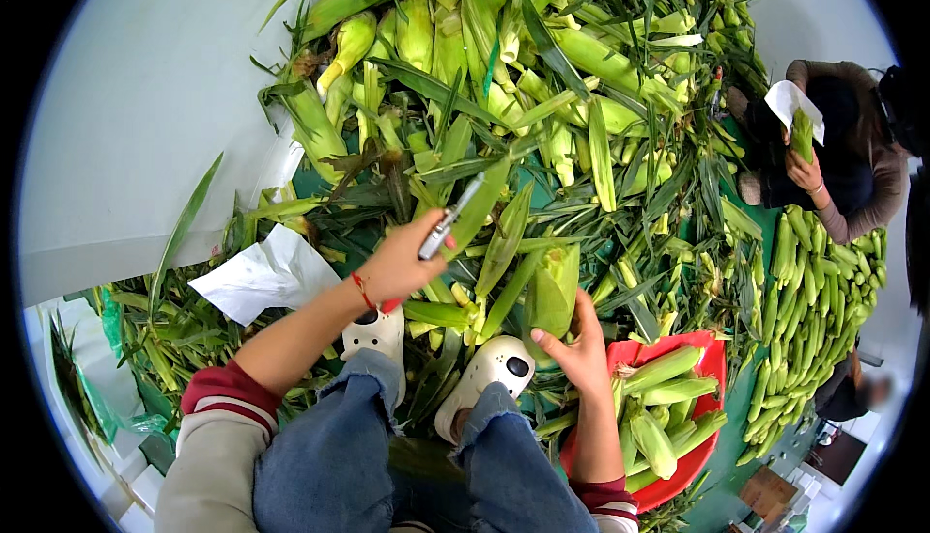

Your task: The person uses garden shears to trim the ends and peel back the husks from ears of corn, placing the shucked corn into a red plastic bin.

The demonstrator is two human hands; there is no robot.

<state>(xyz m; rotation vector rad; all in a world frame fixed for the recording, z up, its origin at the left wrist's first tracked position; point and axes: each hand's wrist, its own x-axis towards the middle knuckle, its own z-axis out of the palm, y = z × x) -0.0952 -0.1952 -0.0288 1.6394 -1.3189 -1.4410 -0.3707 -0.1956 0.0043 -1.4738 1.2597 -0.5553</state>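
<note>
My left hand (399,260) is closed round a hand cutter with a silver-grey blade (457,215) and red handle parts, which looks like pruning shears. Its tip points up and to the right, over green leaves. To the right, my right hand (578,344) grips the lower end of an ear of corn (555,286) in its green husk, held nearly upright above my right shoe. Beside my right forearm stands a red basin (714,363) with several ears of husked-over corn (668,390) in it.
A big heap of unhusked corn (417,34) and loose leaves spreads ahead. White paper (266,273) lies left of my clogs (499,373). At the right, trimmed ears (809,310) lie in a pile near a seated person (843,150) holding corn and white paper. A white panel (165,126) borders the left.
</note>
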